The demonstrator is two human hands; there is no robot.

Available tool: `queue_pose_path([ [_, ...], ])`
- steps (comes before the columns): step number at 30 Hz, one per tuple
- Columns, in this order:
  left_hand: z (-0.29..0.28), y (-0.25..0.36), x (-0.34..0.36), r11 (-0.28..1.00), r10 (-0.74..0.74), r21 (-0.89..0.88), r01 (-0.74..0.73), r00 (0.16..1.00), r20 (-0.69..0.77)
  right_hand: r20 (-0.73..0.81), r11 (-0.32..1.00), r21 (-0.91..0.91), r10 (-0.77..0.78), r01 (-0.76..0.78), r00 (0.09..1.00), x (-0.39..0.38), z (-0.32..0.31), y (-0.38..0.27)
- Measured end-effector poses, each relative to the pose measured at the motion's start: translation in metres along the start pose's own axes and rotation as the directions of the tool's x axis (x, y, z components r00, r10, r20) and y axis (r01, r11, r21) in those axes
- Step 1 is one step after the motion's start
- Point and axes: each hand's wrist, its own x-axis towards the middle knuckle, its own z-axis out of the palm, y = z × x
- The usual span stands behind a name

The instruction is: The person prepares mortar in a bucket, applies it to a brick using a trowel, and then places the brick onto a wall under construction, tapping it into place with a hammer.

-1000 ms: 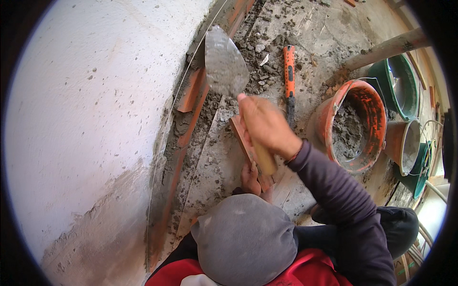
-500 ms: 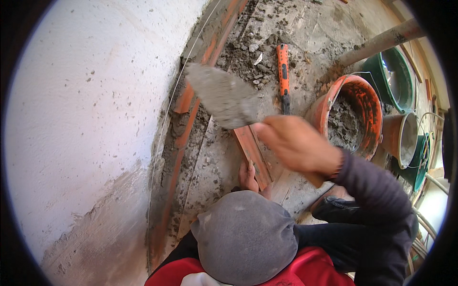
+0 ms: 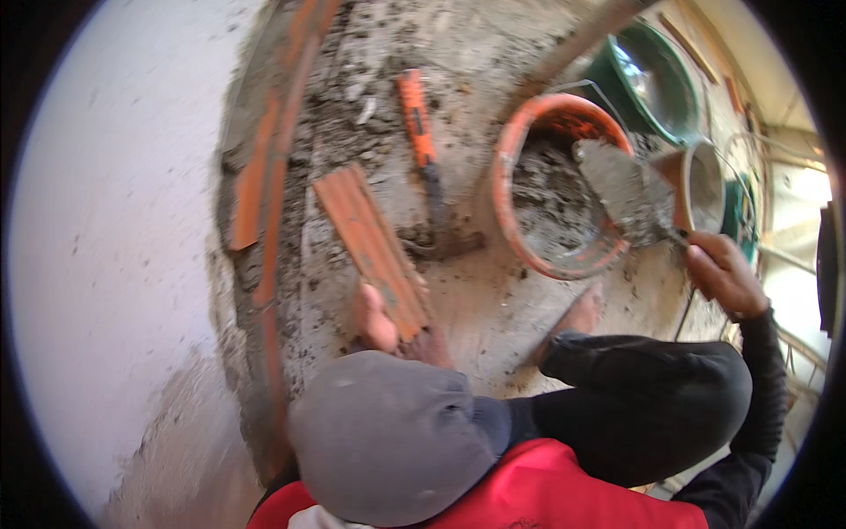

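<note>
My right hand (image 3: 730, 275) is closed round the handle of a trowel (image 3: 621, 189). Its wide blade, coated in grey mortar, is over the right part of an orange bucket (image 3: 502, 189) holding wet mortar (image 3: 546, 207). My left hand (image 3: 377, 319) grips the near end of a ribbed orange clay tile (image 3: 374, 242), which slants away toward the wall; part of that hand is hidden. Between tile and bucket lies a hammer (image 3: 419, 128) with an orange and black handle.
A white wall (image 3: 132, 220) rises at left, with a row of orange clay pieces (image 3: 273, 176) along its foot. Green tubs (image 3: 608, 75) and a brownish bucket (image 3: 705, 185) stand at right. A pole (image 3: 582, 48) crosses the far side. A grey cloth shape (image 3: 388, 432) blocks the lower middle.
My right hand has swung the trowel from near the wall rightward to the bucket. The tile, earlier mostly behind the trowel, now shows fully. The view has shifted toward the right.
</note>
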Motion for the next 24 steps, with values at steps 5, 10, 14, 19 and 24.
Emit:
queue_pose_path([
  [5, 0.024, 0.029, 0.044, 0.985, 0.003, 0.164, -0.054, 0.955, 0.297, 0.143, 0.968, 0.134, 0.191, -0.210, 0.971, -0.006, 0.041, 0.062],
  [10, 0.049, 0.047, 0.054, 0.994, -0.062, 0.111, 0.020, 0.921, 0.384, 0.102, 0.961, -0.156, 0.247, -0.230, 0.964, -0.029, 0.032, 0.096],
  [14, 0.050, 0.050, 0.045, 0.992, -0.125, 0.019, 0.128, 0.911, 0.394, -0.035, 0.876, -0.451, 0.173, -0.170, 0.984, -0.063, 0.000, 0.105],
  [19, 0.034, 0.040, 0.036, 0.961, -0.233, -0.045, 0.272, 0.889, 0.394, -0.489, 0.936, -0.324, -0.288, 0.135, 0.824, -0.034, 0.064, 0.193],
  [24, 0.015, 0.046, 0.021, 0.951, -0.207, -0.134, 0.280, 0.893, 0.401, -0.444, 0.738, -0.623, -0.605, 0.258, 0.661, 0.000, 0.097, 0.245],
])
